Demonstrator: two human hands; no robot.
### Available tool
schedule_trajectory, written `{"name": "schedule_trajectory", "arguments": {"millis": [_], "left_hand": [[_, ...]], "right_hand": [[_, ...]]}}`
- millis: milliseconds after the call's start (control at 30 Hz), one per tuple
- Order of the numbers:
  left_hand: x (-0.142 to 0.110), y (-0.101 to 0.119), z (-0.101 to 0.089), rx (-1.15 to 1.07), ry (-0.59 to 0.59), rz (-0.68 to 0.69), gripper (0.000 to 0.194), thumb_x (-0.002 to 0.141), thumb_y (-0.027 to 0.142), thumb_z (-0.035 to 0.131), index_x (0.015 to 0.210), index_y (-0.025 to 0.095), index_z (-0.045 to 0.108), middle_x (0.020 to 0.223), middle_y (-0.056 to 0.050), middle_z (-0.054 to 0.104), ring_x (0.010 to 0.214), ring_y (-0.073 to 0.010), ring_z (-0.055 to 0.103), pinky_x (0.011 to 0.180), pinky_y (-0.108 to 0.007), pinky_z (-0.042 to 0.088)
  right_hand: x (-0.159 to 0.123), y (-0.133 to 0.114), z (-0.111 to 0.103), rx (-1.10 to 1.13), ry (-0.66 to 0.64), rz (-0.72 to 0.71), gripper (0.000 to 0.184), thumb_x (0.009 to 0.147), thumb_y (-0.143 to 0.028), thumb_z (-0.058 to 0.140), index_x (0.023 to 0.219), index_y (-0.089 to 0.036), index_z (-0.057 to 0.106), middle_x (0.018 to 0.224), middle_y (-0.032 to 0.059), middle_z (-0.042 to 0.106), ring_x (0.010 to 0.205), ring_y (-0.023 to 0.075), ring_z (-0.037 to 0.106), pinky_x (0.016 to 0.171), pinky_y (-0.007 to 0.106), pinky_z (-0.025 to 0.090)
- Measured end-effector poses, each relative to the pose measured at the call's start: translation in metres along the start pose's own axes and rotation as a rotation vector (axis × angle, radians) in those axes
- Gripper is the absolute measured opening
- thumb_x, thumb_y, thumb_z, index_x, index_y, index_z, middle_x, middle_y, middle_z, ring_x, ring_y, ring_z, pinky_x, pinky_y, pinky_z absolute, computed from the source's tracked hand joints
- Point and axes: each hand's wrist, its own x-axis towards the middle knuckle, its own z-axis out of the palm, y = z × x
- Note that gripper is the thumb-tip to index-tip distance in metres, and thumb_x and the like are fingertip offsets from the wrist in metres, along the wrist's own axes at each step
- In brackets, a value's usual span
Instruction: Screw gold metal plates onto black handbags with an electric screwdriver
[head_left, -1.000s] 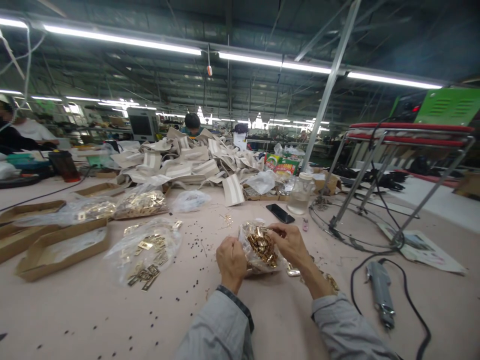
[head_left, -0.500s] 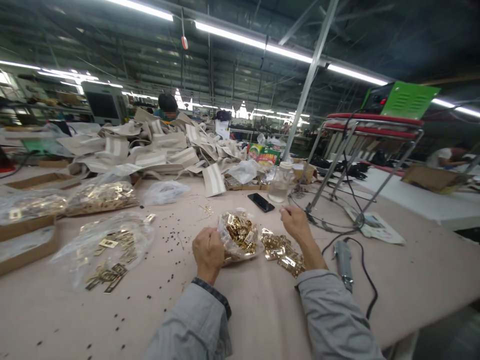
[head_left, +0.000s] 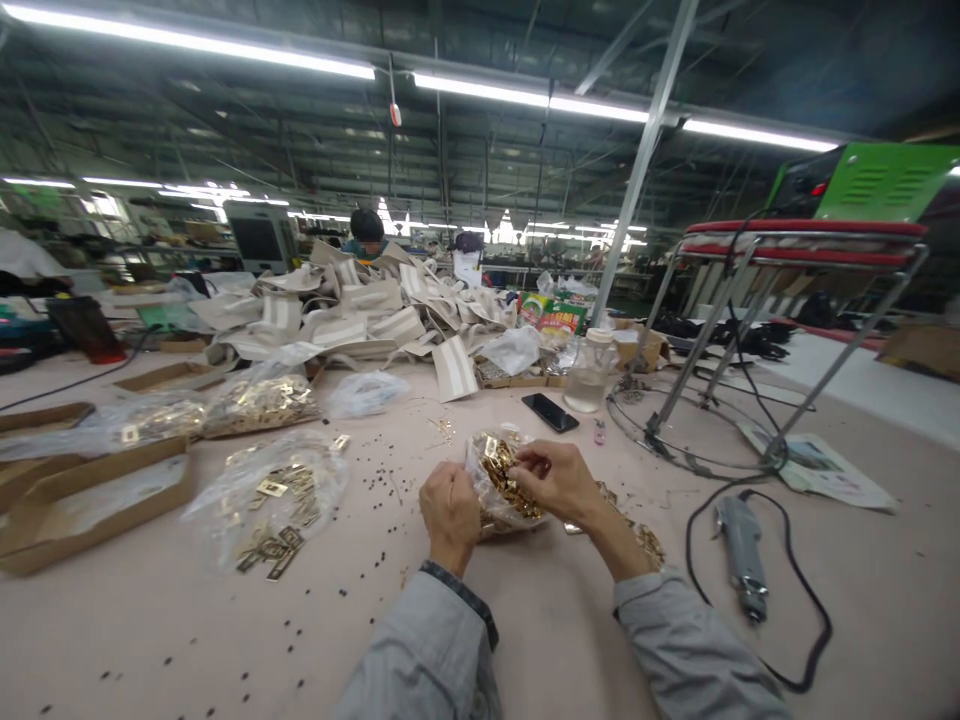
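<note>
A clear plastic bag point(head_left: 512, 519) of shiny gold metal fittings point(head_left: 496, 464) stands in front of me with its mouth open. My left hand point(head_left: 450, 508) is closed in a fist on the bag's left edge. Over the mouth from the right comes my right hand point(head_left: 556, 482), its fingers bent and pinched against the gold fittings; what exactly lies between the fingertips is hidden. Under and beside my right forearm, more gold fittings point(head_left: 646, 543) lie loose on the table, partly covered by the arm.
Left, another plastic bag point(head_left: 217, 510) spills flat metal pieces near cardboard trays point(head_left: 97, 510). Small black bits dot the table. Beyond are a phone point(head_left: 550, 412), a jar point(head_left: 591, 375) and a heap of beige strips point(head_left: 360, 300). Right, a corded electric screwdriver point(head_left: 741, 555) lies near a stool point(head_left: 802, 240).
My right hand has moved left from beside the phone to the bag's mouth and the gold fittings. My left hand still grips the bag. The view has turned slightly left.
</note>
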Motion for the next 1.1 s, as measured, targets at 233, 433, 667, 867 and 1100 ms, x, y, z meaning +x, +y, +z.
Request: {"name": "schedule_trajectory", "arguments": {"millis": [233,433,667,867,1100], "left_hand": [[-0.001,0.001,0.000,-0.017,-0.007,0.014,0.029,0.083,0.026,0.043,0.054,0.024,0.043,0.062,-0.003,0.053,0.063,-0.0183,0.048,0.063,-0.033,0.030],[0.001,0.001,0.000,0.008,-0.006,0.022,0.028,0.082,0.026,0.042,0.054,0.024,0.043,0.062,-0.003,0.053,0.063,-0.0186,0.048,0.063,-0.034,0.030],[-0.001,0.002,0.000,0.005,0.012,0.032,0.028,0.081,0.026,0.042,0.054,0.024,0.042,0.062,-0.003,0.054,0.063,-0.0187,0.049,0.063,-0.034,0.030],[-0.001,0.002,-0.001,0.016,-0.001,0.045,0.029,0.083,0.027,0.040,0.054,0.024,0.043,0.062,-0.003,0.053,0.063,-0.0190,0.049,0.064,-0.034,0.030],[0.000,0.004,-0.002,0.023,-0.004,0.025,0.029,0.082,0.027,0.041,0.053,0.024,0.039,0.061,-0.003,0.051,0.062,-0.0188,0.048,0.063,-0.034,0.030]], "right_hand": [[0.000,0.003,0.015,-0.290,0.022,-0.008,0.011,0.078,-0.026,0.076,0.088,-0.021,0.074,0.074,0.0013,0.070,0.067,0.0172,0.062,0.066,0.027,0.046],[0.003,0.005,0.019,-0.281,0.064,0.046,0.009,0.084,-0.027,0.069,0.088,-0.020,0.073,0.069,0.0008,0.068,0.062,0.0165,0.060,0.063,0.026,0.044],[0.009,0.008,0.028,-0.471,0.123,-0.015,0.009,0.086,-0.022,0.065,0.079,-0.019,0.071,0.075,0.0049,0.067,0.072,0.0182,0.060,0.073,0.029,0.043],[0.009,0.006,0.018,-0.267,0.148,-0.037,0.014,0.086,-0.021,0.064,0.084,-0.020,0.077,0.076,0.0047,0.069,0.069,0.0168,0.061,0.072,0.028,0.046],[0.010,0.007,0.001,0.269,-0.026,0.265,0.017,0.079,-0.032,0.067,0.083,-0.015,0.073,0.063,0.0011,0.065,0.057,0.0147,0.057,0.052,0.024,0.043]]}}
